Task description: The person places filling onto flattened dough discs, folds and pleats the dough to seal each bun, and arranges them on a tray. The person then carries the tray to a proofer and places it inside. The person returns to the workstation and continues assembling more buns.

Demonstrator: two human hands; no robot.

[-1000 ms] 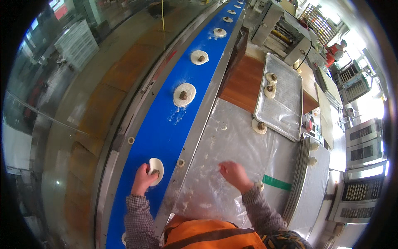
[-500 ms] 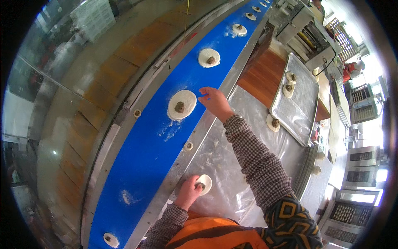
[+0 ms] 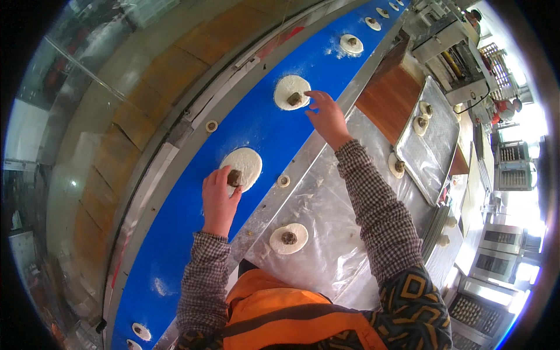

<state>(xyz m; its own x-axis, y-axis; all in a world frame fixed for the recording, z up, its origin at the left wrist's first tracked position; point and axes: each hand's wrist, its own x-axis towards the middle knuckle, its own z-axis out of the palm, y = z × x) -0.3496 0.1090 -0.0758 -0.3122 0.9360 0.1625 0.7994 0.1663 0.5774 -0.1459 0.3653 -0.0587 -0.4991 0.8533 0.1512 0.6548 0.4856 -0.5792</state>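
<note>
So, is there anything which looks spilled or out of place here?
Yes, mildly: white powder is scattered on the blue belt, and one topped dough round sits at the edge of the tray, while two others lie inside it.

Blue belt (image 3: 166, 262): we are reading no words or numbers.
Tray (image 3: 434, 146) on the right: we are finding no legible label.
Machine (image 3: 441, 42) at far right: we are making out no sign.
</note>
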